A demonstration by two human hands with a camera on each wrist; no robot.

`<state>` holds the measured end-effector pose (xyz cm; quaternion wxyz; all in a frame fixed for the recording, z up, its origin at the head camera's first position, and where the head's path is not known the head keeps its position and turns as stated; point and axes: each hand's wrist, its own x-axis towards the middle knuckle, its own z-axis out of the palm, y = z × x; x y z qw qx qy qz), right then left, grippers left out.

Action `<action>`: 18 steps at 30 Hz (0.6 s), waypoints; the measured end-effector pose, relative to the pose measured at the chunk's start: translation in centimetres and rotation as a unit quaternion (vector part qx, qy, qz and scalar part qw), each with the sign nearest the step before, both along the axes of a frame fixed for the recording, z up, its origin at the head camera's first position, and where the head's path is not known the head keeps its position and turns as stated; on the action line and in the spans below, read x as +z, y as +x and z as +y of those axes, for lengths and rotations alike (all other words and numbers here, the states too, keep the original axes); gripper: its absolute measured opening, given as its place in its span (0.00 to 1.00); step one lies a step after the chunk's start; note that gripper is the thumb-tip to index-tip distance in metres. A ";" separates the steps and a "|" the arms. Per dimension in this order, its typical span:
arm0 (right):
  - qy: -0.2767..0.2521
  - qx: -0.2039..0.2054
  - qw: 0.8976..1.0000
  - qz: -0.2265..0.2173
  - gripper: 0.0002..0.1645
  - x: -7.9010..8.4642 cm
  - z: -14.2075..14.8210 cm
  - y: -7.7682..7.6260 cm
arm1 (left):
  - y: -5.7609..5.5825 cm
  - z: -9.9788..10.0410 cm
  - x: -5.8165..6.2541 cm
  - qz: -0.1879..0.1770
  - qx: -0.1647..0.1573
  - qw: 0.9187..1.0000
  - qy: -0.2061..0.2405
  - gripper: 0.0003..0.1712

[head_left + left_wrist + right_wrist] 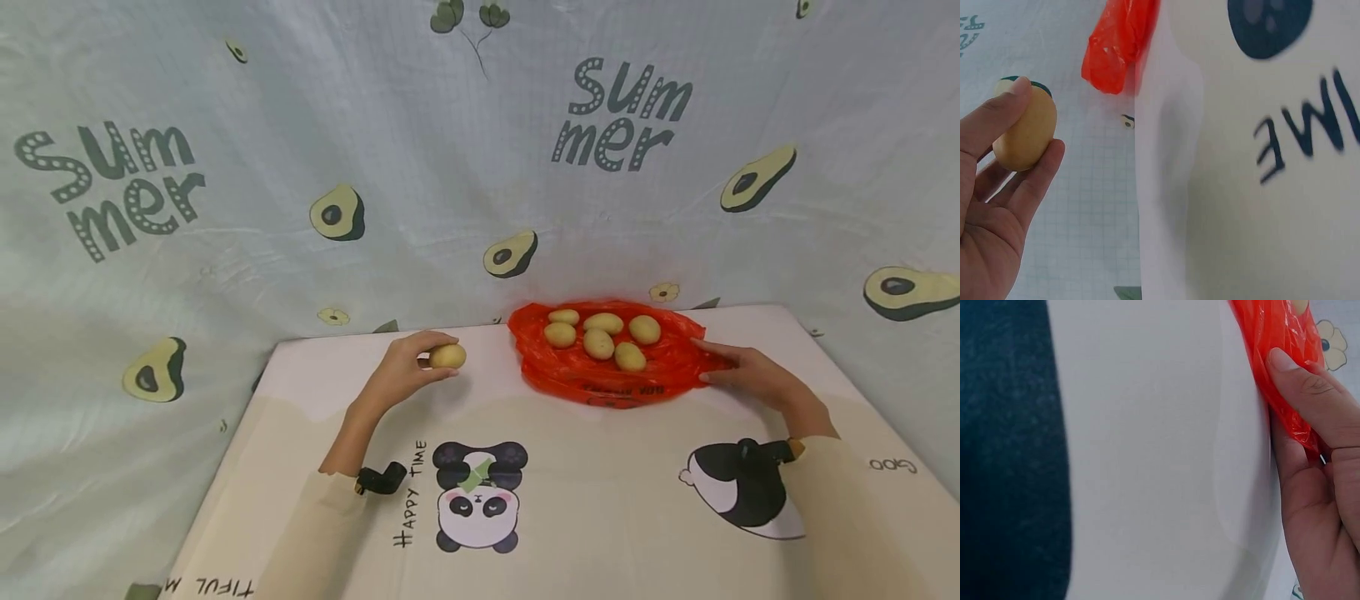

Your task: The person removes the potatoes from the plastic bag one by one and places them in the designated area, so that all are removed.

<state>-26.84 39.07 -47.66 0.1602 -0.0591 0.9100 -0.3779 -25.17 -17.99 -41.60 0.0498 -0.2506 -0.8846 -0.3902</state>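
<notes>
My left hand pinches a yellow potato between thumb and fingers, to the left of a red plastic bag. In the left wrist view the potato shows upright in the fingers, apart from the bag. The bag lies spread with its top opened out, and several potatoes sit on it. At the bag's right edge, my right hand grips the plastic; the right wrist view shows the thumb over the red film and fingers beneath it.
The bag rests near the far edge of a table with a pale printed cloth. A panda print lies in front of it. Behind the table hangs a light curtain with avocado prints. Black wrist straps sit over both sleeves.
</notes>
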 end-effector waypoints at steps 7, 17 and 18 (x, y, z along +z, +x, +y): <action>0.003 0.006 1.000 0.008 0.46 0.1 0.1 0.0 | -0.1 -1.6 0.1 0.015 0.005 1.000 -0.011 0.27; 0.001 0.011 1.000 0.006 0.46 0.2 -0.1 0.1 | -0.2 -3.7 0.1 0.008 0.016 1.000 0.002 0.28; 0.009 0.010 1.000 0.009 0.46 0.2 -0.1 0.0 | -0.3 -3.8 0.1 0.006 0.013 1.000 0.000 0.28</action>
